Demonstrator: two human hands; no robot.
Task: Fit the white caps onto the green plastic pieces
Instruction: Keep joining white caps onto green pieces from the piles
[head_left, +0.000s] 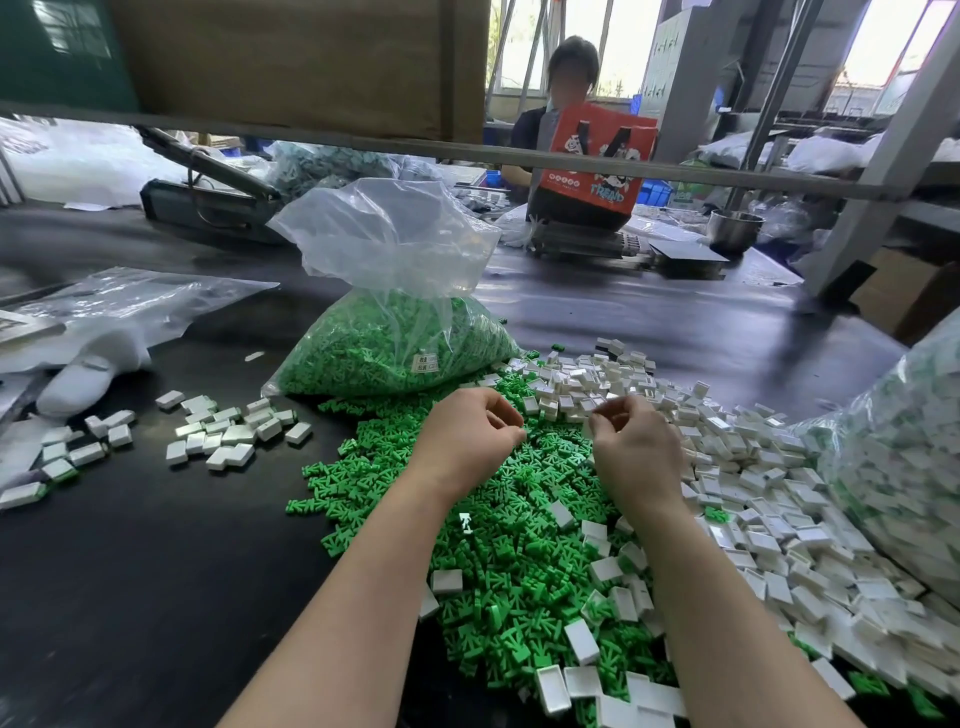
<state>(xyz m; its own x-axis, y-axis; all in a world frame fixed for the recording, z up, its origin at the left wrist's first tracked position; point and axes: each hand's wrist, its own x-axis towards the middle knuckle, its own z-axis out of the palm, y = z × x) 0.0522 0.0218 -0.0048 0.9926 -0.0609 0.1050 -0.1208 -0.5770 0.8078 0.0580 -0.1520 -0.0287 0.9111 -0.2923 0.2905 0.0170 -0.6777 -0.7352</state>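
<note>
Hands over loose heaps mid-worktop: left hand (470, 434) curled above small green plastic pieces (498, 545), right hand (631, 447) curled beside hollow white rectangular caps (737, 467); contents unclear. Advice: align cap opening squarely, press evenly until seated.

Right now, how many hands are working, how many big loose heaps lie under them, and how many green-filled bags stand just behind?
Hands: 2, left hand and right hand
Loose heaps: 2, green pieces and white caps
Green-filled bag: 1
Total: 5
</note>
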